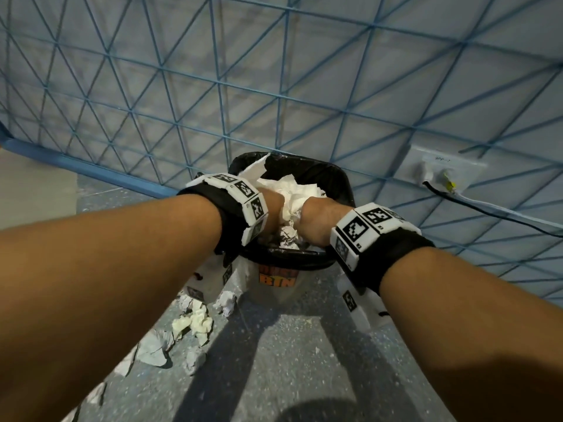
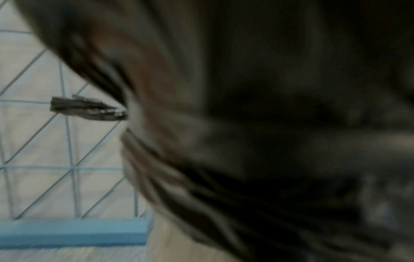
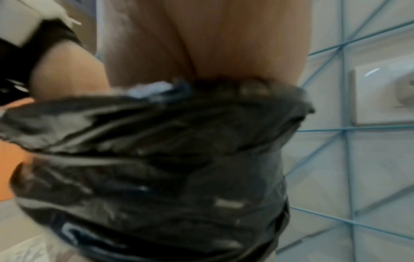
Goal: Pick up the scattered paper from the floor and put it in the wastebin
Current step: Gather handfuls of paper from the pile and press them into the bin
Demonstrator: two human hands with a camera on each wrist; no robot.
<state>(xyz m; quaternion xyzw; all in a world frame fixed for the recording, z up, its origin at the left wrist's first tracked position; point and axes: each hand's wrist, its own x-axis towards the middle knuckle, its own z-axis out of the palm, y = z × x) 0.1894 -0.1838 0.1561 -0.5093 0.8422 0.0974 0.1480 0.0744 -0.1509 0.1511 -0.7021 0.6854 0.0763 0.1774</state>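
The white wastebin (image 1: 275, 292) with a black liner (image 1: 289, 259) stands against the wall. It is heaped with crumpled white paper (image 1: 294, 187). Both hands reach into its mouth. My left hand (image 1: 272, 207) is sunk into the paper, its fingers hidden. My right hand (image 1: 316, 221) is curled like a fist round a wad of the paper beside it. The right wrist view shows my right hand (image 3: 201, 44) going down behind the liner (image 3: 156, 159). In the left wrist view a dark blur of liner (image 2: 268, 124) fills most of the picture.
Several crumpled paper pieces (image 1: 195, 322) lie on the grey floor left of the bin, one (image 1: 226, 303) right at its base. A wall socket (image 1: 438, 172) with a black cable (image 1: 487, 206) is at the right. A blue skirting strip (image 1: 91, 169) runs along the wall.
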